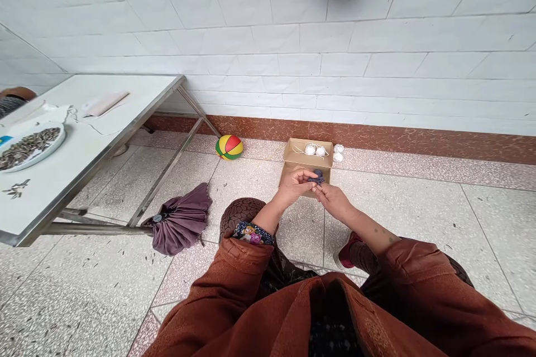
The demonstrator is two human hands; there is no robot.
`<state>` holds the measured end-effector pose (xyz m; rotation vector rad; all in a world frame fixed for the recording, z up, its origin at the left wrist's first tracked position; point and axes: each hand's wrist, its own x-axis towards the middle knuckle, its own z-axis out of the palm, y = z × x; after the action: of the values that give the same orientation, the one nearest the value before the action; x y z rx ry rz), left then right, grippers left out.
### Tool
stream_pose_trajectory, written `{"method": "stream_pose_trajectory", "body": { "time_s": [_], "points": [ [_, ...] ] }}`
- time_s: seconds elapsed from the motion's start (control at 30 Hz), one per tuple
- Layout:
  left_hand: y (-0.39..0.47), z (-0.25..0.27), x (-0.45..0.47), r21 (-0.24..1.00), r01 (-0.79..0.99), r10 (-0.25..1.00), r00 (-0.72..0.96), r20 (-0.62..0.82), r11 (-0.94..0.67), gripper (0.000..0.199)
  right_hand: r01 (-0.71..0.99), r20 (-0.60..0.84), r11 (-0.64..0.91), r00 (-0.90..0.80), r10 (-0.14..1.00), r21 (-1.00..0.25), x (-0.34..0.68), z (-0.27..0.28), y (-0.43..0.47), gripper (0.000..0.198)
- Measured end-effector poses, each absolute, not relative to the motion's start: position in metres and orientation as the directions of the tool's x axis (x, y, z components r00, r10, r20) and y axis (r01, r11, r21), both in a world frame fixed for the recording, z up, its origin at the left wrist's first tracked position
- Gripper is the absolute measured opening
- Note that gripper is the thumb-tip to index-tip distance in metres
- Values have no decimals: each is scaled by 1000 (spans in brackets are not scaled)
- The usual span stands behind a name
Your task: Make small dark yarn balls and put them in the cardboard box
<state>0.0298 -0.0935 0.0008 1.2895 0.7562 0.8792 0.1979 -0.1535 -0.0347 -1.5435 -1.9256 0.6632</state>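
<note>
Rust-brown jacket sleeves fill the foreground. Ahead, the left fingers and right fingers together pinch a small dark yarn piece, its long axis roughly left to right; which end leads is unclear. Beneath and beyond the fingers, an open cardboard box holds two white balls. Far left of them, a plate of seeds rests on a desk.

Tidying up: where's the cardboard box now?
In the head view, the cardboard box is on the floor right of centre, partly hidden by the left hand and right hand, with the multicoloured ball to its left.
</note>
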Motion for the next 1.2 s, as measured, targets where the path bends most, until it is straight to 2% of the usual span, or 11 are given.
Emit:
{"method": "stream_pose_trajectory", "body": {
  "time_s": [0.17,0.27,0.4,0.57,0.7,0.8,0.93,1.07,1.13,1.2],
  "points": [
    [-92,-6,31,999,-2,915,401,47,-50,17,742,123,279,-259,958,-609,197,-31,-157,29],
    [-91,-8,31,983,117,937,334,98,-144,13,767,185,317,-257,949,-558,201,-25,-158,27],
    [-93,-5,31,969,149,908,400,125,-199,12,730,278,322,-186,942,-603,212,-16,-152,27],
    [-97,-2,32,998,28,867,496,40,-62,15,627,267,237,-47,962,-742,220,-15,-140,27],
    [-96,-2,31,987,-112,859,510,-39,111,27,545,186,169,-25,982,-821,214,-28,-139,28],
    [-95,-3,30,972,-182,882,469,-49,151,30,529,121,125,-41,992,-840,204,-38,-143,30],
    [-91,-8,30,984,-148,925,379,-37,100,26,664,153,231,-173,973,-711,195,-39,-152,26],
    [-88,-13,29,991,67,960,264,95,-116,15,760,242,348,-254,936,-549,200,-29,-155,25],
    [-88,-14,29,972,134,947,285,150,-194,11,760,307,368,-231,923,-535,207,-23,-152,26],
    [-89,-14,30,973,122,924,355,139,-193,9,742,345,355,-176,922,-569,215,-19,-146,26]
  ]
}}
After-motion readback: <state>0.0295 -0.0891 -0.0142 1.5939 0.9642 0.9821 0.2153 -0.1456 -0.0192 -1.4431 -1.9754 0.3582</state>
